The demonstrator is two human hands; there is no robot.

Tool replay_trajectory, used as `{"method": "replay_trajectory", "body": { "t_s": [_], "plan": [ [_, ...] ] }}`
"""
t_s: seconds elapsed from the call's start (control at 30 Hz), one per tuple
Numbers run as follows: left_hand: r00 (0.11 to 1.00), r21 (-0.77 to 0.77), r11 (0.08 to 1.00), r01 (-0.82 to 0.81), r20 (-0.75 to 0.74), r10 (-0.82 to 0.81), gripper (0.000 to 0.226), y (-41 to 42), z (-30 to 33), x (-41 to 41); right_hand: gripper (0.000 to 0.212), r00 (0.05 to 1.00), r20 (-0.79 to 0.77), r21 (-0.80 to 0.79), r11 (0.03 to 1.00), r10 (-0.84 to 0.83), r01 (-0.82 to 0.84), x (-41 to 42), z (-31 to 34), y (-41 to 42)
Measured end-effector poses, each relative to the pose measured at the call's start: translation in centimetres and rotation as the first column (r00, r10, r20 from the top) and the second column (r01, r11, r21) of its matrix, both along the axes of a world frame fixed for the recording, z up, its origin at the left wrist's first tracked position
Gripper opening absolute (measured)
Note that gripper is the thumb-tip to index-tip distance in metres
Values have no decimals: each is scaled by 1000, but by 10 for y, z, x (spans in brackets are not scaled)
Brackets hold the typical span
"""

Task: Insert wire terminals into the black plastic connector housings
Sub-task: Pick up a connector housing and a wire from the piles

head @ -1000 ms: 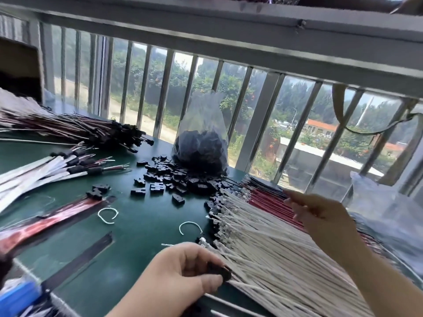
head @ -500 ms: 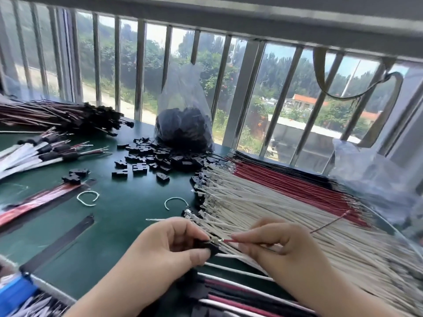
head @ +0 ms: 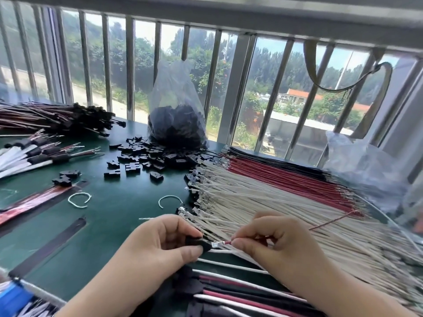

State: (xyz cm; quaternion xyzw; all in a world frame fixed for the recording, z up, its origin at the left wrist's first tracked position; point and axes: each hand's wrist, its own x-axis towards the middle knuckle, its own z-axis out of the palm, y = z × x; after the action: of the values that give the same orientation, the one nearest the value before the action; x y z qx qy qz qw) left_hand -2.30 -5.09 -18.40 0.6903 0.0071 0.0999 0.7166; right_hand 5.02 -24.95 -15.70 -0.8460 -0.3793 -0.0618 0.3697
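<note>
One red wire, pinched in the right hand, meets the housing gripped by the left hand above the table; seating its terminal likely needs a straight, aligned push.

bag behind loose housings, wires right (on table)

Single head-worn view, looking forward and down, close over green table, facing barred window

Black housing, red wire, green table
</note>
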Motion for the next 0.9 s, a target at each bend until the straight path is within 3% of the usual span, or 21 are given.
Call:
{"method": "replay_trajectory", "body": {
  "t_s": [0.2, 0.7, 0.8, 0.9],
  "plan": [
    [1000, 78, 997, 19, 5, -19, 28, -1, 0, -2, 4, 999, -17, -74, 996, 42, -43, 2, -4, -2],
    [998, 7, 998, 57, -10, -57, 17, 1, 3, -4, 11, 997, -12, -39, 996, 81, -81, 4, -5, 0],
    [999, 58, 998, 34, -4, -34, 20, -1, 2, -5, 16, 998, 41, -50, 998, 48, -46, 3, -7, 0],
    [1000, 103, 995, 6, 2, -6, 26, -1, 2, -4, 18, 982, 191, -77, 997, 11, 4, 0, -9, 2]
  ]
}}
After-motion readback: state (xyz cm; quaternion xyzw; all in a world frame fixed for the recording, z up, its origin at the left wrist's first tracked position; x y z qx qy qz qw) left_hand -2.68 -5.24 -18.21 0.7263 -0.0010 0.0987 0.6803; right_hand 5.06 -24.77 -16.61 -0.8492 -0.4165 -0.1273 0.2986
